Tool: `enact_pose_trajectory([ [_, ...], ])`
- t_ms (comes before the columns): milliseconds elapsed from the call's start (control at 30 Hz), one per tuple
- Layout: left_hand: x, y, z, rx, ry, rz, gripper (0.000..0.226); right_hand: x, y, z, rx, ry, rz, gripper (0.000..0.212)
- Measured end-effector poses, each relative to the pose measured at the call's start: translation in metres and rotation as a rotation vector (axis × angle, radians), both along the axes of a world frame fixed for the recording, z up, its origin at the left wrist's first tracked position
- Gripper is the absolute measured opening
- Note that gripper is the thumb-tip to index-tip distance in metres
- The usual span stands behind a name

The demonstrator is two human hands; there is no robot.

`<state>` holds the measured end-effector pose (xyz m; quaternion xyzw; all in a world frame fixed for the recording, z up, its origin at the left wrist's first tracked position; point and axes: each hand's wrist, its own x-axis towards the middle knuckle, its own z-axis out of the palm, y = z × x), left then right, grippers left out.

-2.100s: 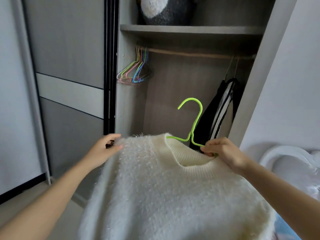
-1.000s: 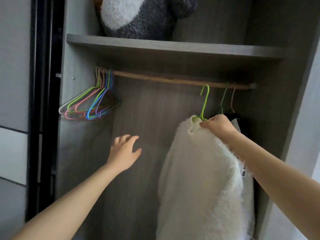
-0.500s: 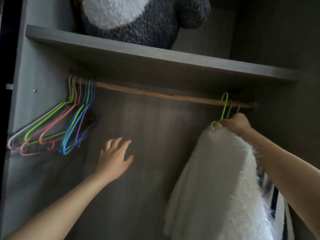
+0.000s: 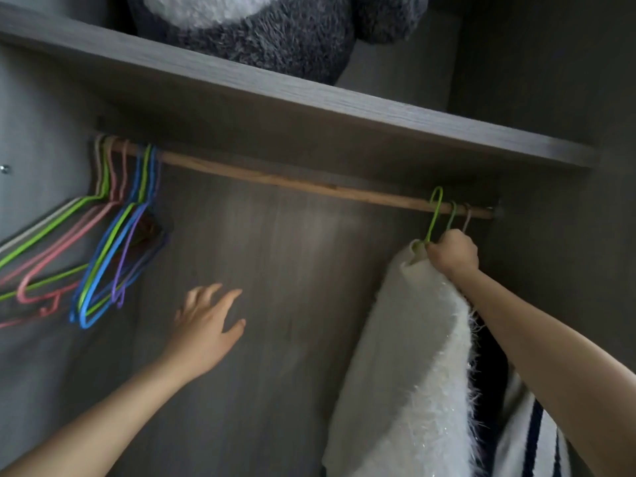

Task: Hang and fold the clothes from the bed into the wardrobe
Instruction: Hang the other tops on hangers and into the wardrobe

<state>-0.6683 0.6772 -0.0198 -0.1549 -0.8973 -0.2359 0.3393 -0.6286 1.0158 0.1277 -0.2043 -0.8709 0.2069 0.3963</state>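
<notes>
A fluffy white sweater hangs on a green hanger whose hook is at the wooden rail, near the rail's right end. My right hand grips the hanger and the sweater's collar just under the hook. My left hand is held out in the middle of the wardrobe with fingers spread, touching nothing. Whether the hook rests on the rail I cannot tell.
Several empty coloured hangers bunch at the rail's left end. A black and white striped garment hangs behind the sweater at the right. A grey shelf above the rail carries a grey and white plush toy.
My right hand has carried the sweater on its hanger up into the wardrobe and to the rail's right end. My left hand let go of the sweater and now hovers open.
</notes>
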Motion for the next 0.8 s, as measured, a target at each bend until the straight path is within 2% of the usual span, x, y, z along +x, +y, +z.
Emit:
enact_pose_trajectory([
  [100,0.004,0.006,0.000,-0.003,0.027,-0.059,0.084,-0.002,0.003,0.013,0.011,0.004,-0.007,0.026],
  [167,0.006,0.006,-0.002,-0.012,0.044,-0.073,0.090,-0.005,0.006,0.021,0.023,-0.014,-0.014,0.024],
  [300,0.008,-0.005,-0.005,-0.113,0.213,-0.021,0.056,-0.015,0.018,0.019,0.032,-0.114,-0.019,0.024],
  [367,0.009,-0.015,-0.007,-0.137,0.267,0.034,0.047,-0.019,0.025,0.011,0.085,-0.224,-0.036,0.024],
  [567,0.007,-0.035,-0.018,-0.175,0.285,0.151,0.051,-0.017,0.020,0.009,0.358,-0.397,-0.126,0.022],
  [700,0.010,-0.052,-0.023,-0.190,0.274,0.226,0.053,-0.021,-0.014,0.011,0.696,-0.419,-0.227,0.034],
  [800,0.018,-0.070,-0.021,-0.194,0.290,0.279,0.054,-0.031,-0.064,0.002,0.797,-0.305,-0.031,0.033],
])
